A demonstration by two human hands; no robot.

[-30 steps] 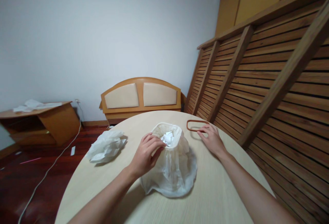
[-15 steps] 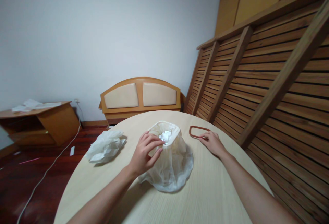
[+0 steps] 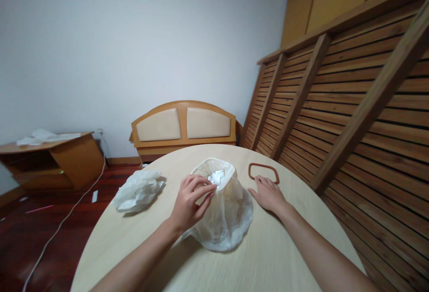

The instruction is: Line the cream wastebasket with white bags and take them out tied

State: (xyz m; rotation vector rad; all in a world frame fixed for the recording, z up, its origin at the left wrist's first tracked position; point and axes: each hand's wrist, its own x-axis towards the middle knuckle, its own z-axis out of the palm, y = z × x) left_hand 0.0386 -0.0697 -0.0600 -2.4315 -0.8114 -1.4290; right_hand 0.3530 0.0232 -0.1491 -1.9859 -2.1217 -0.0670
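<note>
In the middle of the round table stands a small bin-shaped container (image 3: 214,160) with a pale plastic bag (image 3: 228,220) draped over its rim and down its outside. White scraps (image 3: 217,177) lie inside its mouth. My left hand (image 3: 194,196) is at the near-left rim, thumb and fingers closed on the bag's edge. A brown rounded rectangular ring (image 3: 277,175) lies flat on the table to the right. My right hand (image 3: 268,193) rests just in front of it, fingers spread and holding nothing, one fingertip at its near edge.
A crumpled white plastic bag (image 3: 139,191) lies on the left of the table (image 3: 268,256). Behind are a headboard (image 3: 182,122) and, at right, a leaning slatted wooden panel (image 3: 335,117). A low cabinet (image 3: 73,162) and a cable (image 3: 63,220) are at left.
My right hand has let go of the brown ring and moved slightly left and nearer to me. The ring now lies a little further right. My left hand stays at the rim.
</note>
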